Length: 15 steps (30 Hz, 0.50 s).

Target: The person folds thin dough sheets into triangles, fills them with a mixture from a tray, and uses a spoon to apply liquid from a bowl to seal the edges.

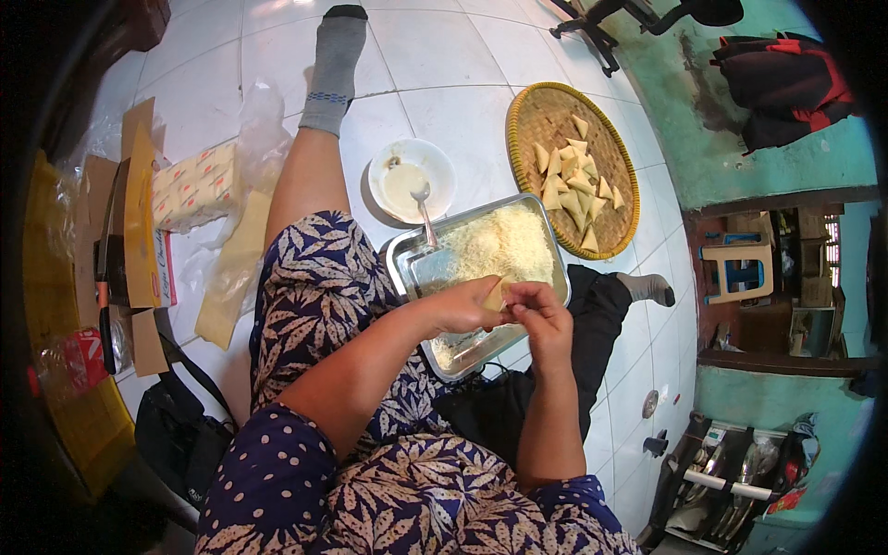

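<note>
My left hand (462, 307) and my right hand (544, 319) meet above a metal tray (412, 268). Between them is a small pale folded pastry (497, 294); the left fingers grip it and the right fingertips pinch its near edge. Pale yellow shredded filling (518, 236) is heaped across the far part of the tray. Just beyond the tray stands a white bowl (449, 166) of creamy white paste. A spoon (425, 213) leans over its rim, handle toward the tray. To the right, a round woven tray (532, 111) carries several folded triangular pastries (578, 180).
Left of my outstretched leg lie pastry sheets (231, 287) in plastic, a wrapped package (194, 185) and an opened cardboard box (141, 213). A black bag (180, 430) sits nearer me. Along the right wall are a utensil rack (731, 481) and a plastic stool (740, 268).
</note>
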Available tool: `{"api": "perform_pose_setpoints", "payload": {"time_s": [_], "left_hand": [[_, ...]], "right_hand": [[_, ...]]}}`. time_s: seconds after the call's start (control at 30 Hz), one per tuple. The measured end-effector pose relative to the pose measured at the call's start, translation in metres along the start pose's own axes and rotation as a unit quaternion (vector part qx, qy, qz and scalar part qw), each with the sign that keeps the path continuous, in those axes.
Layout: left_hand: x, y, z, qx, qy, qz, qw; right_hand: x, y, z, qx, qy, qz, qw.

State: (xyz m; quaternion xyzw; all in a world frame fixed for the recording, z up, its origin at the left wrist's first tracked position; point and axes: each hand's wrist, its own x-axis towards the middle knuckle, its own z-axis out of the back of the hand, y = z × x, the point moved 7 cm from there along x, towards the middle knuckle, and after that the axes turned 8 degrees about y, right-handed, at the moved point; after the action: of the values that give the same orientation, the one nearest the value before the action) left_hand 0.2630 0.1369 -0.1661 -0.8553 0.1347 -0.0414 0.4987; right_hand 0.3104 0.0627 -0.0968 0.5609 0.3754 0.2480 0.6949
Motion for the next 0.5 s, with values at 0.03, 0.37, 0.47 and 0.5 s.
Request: {"api": "perform_pose_setpoints", "payload": {"time_s": [0.03,0.37,0.47,0.5], "left_hand": [[-0.002,-0.004,-0.001,0.001,-0.005,-0.001,1.000],[-0.007,-0.003,0.008,-0.087,-0.049,0.096,0.990],[-0.004,0.000,0.001,-0.100,-0.006,0.048,0.994],[-0.004,0.002,-0.001,-0.108,-0.003,0.045,0.993]], "right_hand": [[0.001,0.001,0.004,0.026,-0.007,-0.002,1.000],[0.004,0.005,0.023,0.015,-0.065,-0.011,0.998],[0.008,-0.001,0.022,-0.003,-0.061,-0.030,0.998],[0.008,-0.003,0.019,-0.010,-0.058,-0.038,0.998]]}}
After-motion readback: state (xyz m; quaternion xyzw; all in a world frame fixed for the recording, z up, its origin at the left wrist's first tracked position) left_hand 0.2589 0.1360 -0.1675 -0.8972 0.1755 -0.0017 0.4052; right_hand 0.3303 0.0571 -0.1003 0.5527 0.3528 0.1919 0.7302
